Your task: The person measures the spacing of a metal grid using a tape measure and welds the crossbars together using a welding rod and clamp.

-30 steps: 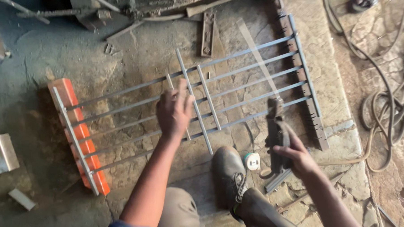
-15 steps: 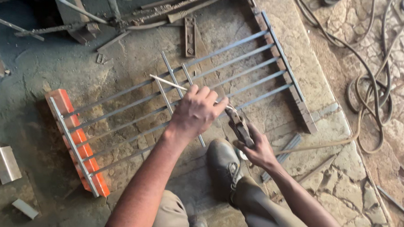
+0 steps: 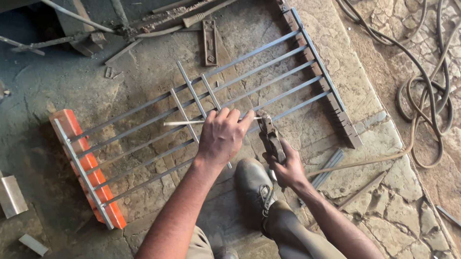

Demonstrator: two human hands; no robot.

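Soft, even daylight is cast throughout; the upper-left corner is left dim, shadows are kept faint, and focus is held sharp.

Rough grey concrete floor (image 3: 63, 103) on one side, cracked stone paving (image 3: 391, 211) on the other, hoses (image 3: 425, 100) coiled there, scrap metal (image 3: 142, 19) along the top.

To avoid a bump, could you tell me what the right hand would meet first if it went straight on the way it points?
Probably the thin rod held by the left hand; the right hand aims its holder at it.
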